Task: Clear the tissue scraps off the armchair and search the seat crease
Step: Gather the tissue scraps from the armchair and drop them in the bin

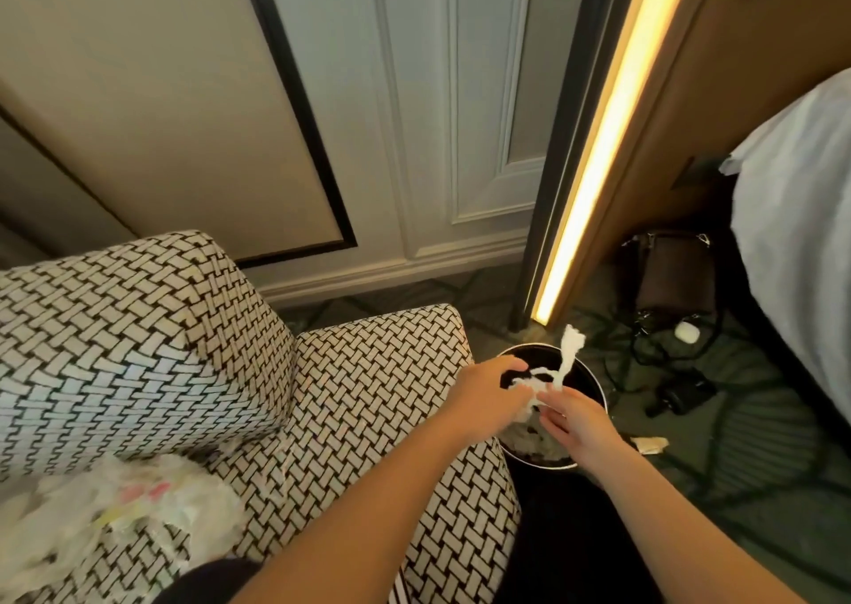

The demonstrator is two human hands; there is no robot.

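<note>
A crumpled clear plastic bag [115, 511] lies on the near left of the armchair [138, 327] seat. The armchair has a black-and-white woven pattern. The crease [291, 401] between the back cushion and the right arm [382, 373] runs near to far, right of the plastic bag.

The left forearm crosses the right arm of the chair. The left hand [488, 396] is over the left rim of the bin [596, 389], with its fingers curled round the near end of a tissue scrap [570, 350]. The bin is black and round, and stands on the floor touching the right side of the armchair. White tissue lies inside it.

The tissue scrap is a twisted white strip. It stands up over the bin, with its free end pointing far.

The right hand [575, 424] is over the near right of the bin, just beside the left hand. Its thumb and forefinger pinch the same scrap; the other fingers are relaxed.

A lit strip [598, 143] runs up the wall behind the bin. A paper scrap [649, 443] lies on the carpet right of the bin. A brown bag [667, 276] and cables lie farther right, beside the bed [806, 212].
</note>
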